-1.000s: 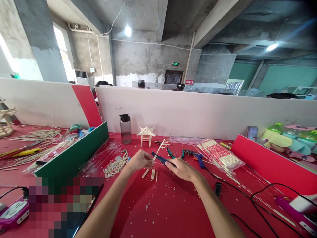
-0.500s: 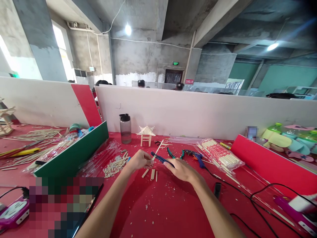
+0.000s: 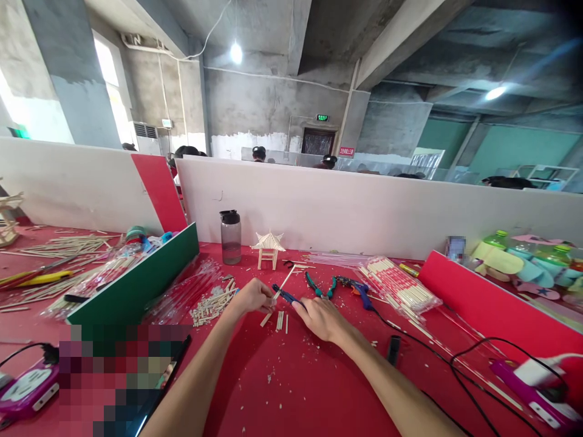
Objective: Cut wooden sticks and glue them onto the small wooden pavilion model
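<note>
Well left of the grip, the red table (image 3: pixel 291 388) is being divided by a green board (image 3: pixel 136 278); nearer the grip, a pile (image 3: pixel 214 305) of cut pieces is lying just beside the left hand (image 3: pixel 255 296); behind that hand, a bottle (image 3: pixel 231 240) is standing; between the left hand's fingertips, a stick (image 3: pixel 286 279) is being pinched, tilted away to the right; behind the grip, a model (image 3: pixel 268 244) is standing upright; just in front, short sticks (image 3: pixel 279 320) are lying; at the stick, the tips of pliers (image 3: pixel 288 296) are being held, whether pressed together cannot be told; by the right hand (image 3: pixel 320 317), closed around their handles, the pliers are being grasped; rightward, cutters (image 3: pixel 331 288), a glue gun (image 3: pixel 362 295) and, farther off, a pack (image 3: pixel 403 285) are lying.
</note>
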`<state>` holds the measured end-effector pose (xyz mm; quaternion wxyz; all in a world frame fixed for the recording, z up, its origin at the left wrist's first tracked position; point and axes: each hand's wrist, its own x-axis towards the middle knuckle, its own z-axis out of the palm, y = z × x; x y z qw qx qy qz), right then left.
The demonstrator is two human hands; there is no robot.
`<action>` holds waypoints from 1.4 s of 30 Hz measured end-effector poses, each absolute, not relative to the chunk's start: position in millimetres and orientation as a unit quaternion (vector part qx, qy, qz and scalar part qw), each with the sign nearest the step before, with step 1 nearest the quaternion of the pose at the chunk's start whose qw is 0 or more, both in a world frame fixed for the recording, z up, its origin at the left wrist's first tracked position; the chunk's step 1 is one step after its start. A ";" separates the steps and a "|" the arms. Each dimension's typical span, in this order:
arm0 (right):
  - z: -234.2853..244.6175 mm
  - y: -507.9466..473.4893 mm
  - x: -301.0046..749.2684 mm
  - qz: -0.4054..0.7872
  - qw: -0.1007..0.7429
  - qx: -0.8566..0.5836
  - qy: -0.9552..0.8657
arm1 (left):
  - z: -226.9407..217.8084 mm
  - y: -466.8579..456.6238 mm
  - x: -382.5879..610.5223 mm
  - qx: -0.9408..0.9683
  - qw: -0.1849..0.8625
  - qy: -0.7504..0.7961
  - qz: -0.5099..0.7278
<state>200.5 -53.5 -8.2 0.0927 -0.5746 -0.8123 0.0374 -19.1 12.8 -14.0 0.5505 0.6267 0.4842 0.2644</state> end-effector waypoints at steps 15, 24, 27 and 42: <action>-5.2 -55.1 200.5 0.056 0.099 -0.638 -0.761 | -5.9 8.7 -31.1 0.606 0.565 0.480 0.290; -0.6 -37.7 238.8 -0.075 0.158 -0.722 -0.670 | 2.0 2.4 -23.6 0.585 0.569 0.482 0.320; -12.6 -30.8 248.5 -0.072 0.141 -0.736 -0.658 | 0.6 2.2 -19.5 0.579 0.574 0.477 0.329; -19.4 -27.6 197.0 0.354 0.499 -0.439 -0.658 | -11.2 -2.7 11.8 0.625 0.595 0.396 0.314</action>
